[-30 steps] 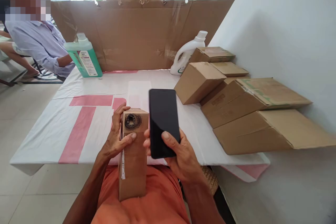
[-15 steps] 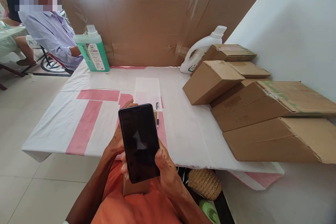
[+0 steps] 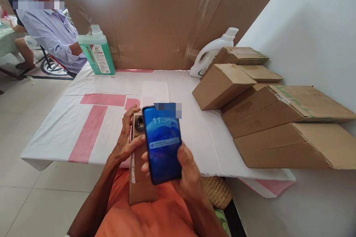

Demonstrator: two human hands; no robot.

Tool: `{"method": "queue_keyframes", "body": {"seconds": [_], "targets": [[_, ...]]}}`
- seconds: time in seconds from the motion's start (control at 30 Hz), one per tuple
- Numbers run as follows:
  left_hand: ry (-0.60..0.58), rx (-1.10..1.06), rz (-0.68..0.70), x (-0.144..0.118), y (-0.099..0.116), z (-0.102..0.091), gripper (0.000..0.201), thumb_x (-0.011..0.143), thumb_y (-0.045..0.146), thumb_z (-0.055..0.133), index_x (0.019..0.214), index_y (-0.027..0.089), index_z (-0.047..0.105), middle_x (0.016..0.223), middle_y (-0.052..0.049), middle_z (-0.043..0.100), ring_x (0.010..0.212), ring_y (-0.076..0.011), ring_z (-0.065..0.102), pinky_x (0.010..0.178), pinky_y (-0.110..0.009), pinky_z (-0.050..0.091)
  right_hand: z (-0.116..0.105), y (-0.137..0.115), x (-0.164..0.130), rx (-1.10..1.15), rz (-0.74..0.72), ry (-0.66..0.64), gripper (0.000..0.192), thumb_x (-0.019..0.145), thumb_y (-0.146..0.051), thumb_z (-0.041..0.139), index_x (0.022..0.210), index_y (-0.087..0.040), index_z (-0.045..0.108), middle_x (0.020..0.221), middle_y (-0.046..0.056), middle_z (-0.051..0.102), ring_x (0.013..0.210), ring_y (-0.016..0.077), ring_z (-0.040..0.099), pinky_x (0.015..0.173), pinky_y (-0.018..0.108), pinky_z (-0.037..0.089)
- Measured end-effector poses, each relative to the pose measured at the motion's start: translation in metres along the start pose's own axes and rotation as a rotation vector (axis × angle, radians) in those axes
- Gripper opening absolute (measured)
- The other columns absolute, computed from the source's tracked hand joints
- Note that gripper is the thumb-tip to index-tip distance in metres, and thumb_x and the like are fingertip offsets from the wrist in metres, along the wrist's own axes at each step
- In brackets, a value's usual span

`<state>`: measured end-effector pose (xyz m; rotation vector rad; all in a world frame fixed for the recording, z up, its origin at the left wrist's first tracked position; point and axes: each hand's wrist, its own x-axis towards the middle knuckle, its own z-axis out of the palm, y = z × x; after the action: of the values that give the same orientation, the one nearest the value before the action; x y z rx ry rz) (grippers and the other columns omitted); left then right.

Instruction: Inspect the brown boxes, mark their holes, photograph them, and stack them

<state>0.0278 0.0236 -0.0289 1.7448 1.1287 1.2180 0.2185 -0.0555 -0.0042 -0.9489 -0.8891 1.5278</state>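
Two things were held just above the orange clothing [image 3: 139, 222] of the seated person: a tall cardboard box [image 3: 143, 192] and a phone [image 3: 164, 155]. The box leaned with its lower end against the clothing and its upper end over the near edge of the worktop [image 3: 200, 144]. The left hand [image 3: 126, 139] gripped it near the top, thumb across the near face and fingers around the left side. A hole ringed with dark scribble [image 3: 138, 124] showed near the upper end. The right hand [image 3: 189, 166] was closed around the phone, thumb along one edge and fingertips along the other, with the lit blue screen facing the wearer. The phone covered part of the box; whether the two touched could not be told. Below the worktop's edge, to the right, sat a woven basket [image 3: 218, 192].

Beyond the hands, red bars [image 3: 88, 133] marked the white cover on the left. To the right, four or more closed cardboard boxes [image 3: 278, 148] lay close together beside the wall [image 3: 306, 37]. Farther back, a bottle of green liquid [image 3: 100, 59] stood on the left and a white jug [image 3: 205, 57] on the right, partly behind a box. A wide cardboard panel [image 3: 155, 29] rose behind them. Past its left end sat a person in a pale shirt [image 3: 50, 37].
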Motion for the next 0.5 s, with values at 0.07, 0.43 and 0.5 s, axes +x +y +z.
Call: {"method": "queue_keyframes", "body": {"seconds": [0.07, 0.43, 0.5], "targets": [[-0.011, -0.084, -0.026, 0.0, 0.002, -0.004, 0.084, 0.091, 0.07, 0.068, 0.159, 0.028, 0.041, 0.171, -0.014, 0.038, 0.157, -0.0405, 0.04, 0.128, -0.057, 0.038, -0.019, -0.006, 0.023, -0.019, -0.038, 0.159, 0.06, 0.097, -0.077, 0.061, 0.115, -0.021, 0.075, 0.088, 0.007, 0.076, 0.081, 0.0246, 0.074, 0.073, 0.036, 0.064], [0.049, -0.204, -0.14, 0.003, -0.011, -0.01, 0.078, 0.095, 0.063, 0.065, 0.161, 0.027, 0.043, 0.162, -0.012, 0.05, 0.142, -0.0366, 0.056, 0.123, -0.054, 0.044, -0.156, 0.042, 0.084, -1.031, -0.001, 0.644, 0.05, 0.09, -0.072, 0.044, 0.067, -0.028, 0.043, 0.059, -0.002, 0.048, 0.062, 0.0188, 0.042, 0.063, 0.033, 0.036], [0.051, -0.224, -0.171, 0.008, -0.019, -0.009, 0.079, 0.095, 0.063, 0.065, 0.161, 0.025, 0.044, 0.157, -0.012, 0.056, 0.141, -0.0371, 0.057, 0.122, -0.055, 0.045, -0.16, 0.044, 0.081, -1.1, 0.043, 0.637, 0.044, 0.093, -0.065, 0.045, 0.07, -0.027, 0.048, 0.064, 0.002, 0.056, 0.065, 0.0218, 0.048, 0.068, 0.036, 0.04]]}}
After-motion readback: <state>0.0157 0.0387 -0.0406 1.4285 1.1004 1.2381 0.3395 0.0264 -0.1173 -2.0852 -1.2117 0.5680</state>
